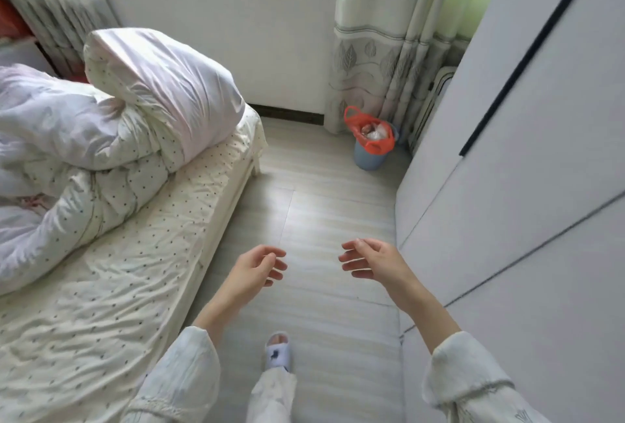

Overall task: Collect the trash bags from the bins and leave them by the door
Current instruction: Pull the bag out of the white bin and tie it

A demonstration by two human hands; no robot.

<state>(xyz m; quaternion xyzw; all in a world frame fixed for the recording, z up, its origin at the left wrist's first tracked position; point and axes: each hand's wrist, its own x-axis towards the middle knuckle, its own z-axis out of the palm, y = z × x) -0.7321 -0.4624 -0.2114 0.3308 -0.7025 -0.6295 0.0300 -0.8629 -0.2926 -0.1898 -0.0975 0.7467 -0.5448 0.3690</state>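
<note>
both hands [257,267] [368,260] loose, holding nothing; bed [142,253] left, wardrobe [507,169] right, bagged bin [370,155] ahead.

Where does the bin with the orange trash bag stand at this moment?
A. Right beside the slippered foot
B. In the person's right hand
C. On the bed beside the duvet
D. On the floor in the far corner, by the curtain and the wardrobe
D: the blue bin, lined with the orange trash bag, stands on the floor between the curtain and the wardrobe, beyond both empty hands.
</note>
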